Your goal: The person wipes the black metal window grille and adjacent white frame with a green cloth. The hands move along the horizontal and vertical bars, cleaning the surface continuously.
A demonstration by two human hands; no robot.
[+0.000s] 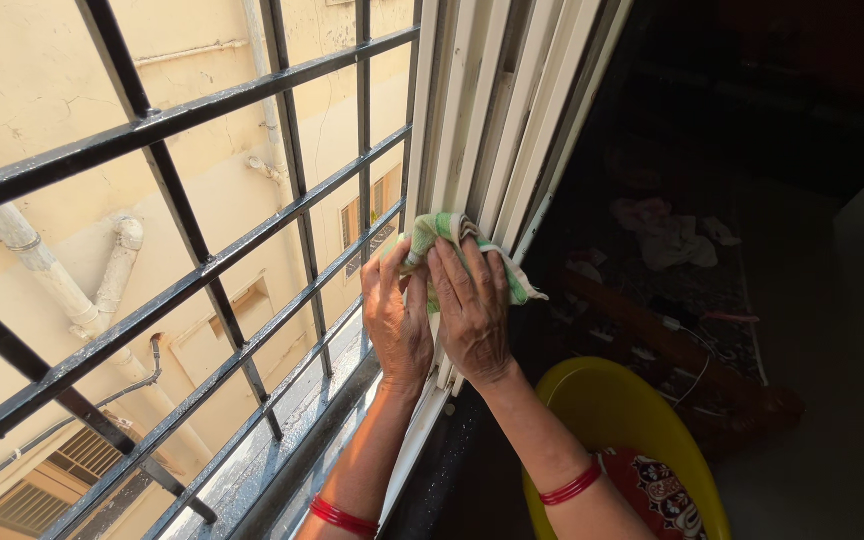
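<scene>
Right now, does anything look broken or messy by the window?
Nothing looks broken. Both hands, left hand and right hand, press a green cloth on the white window frame. The wall outside shows cracks and stains.

Soft cloth (452, 240), glossy plastic tub (592, 400), metal bars (182, 120).

I'm seeing a green-and-white checked cloth (452, 245), bunched up and pressed flat against the white window frame (492, 130), one corner drooping right; looks damp, though I can't be sure.
</scene>
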